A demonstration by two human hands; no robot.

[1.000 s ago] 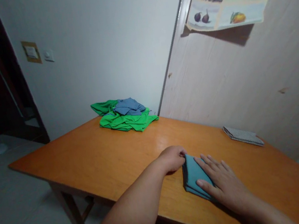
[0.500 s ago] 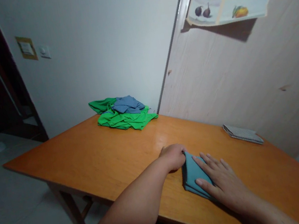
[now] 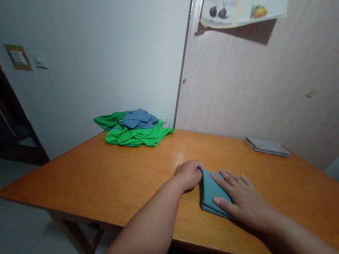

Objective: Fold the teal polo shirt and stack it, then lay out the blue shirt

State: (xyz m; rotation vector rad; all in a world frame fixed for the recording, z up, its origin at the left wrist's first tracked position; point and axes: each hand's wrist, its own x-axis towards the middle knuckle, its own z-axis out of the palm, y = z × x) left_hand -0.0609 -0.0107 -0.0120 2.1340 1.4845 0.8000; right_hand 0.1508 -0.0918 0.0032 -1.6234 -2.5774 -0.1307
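Fingers of left hand curled at folded teal cloth, grip unclear, right hand spread flat atop, near front edge of table.

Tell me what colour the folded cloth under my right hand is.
The folded cloth is teal with a dark edge; head view shows it.

The table looks like varnished wood, smooth with a soft sheen; the teal bundle appears to be smooth, matt cloth; the green cloth and blue-grey cloth are matt and wrinkled; the grey folded piece looks like rougher, textured fabric; the poster is paper; the wall is smooth and matt; the switch looks like plastic.
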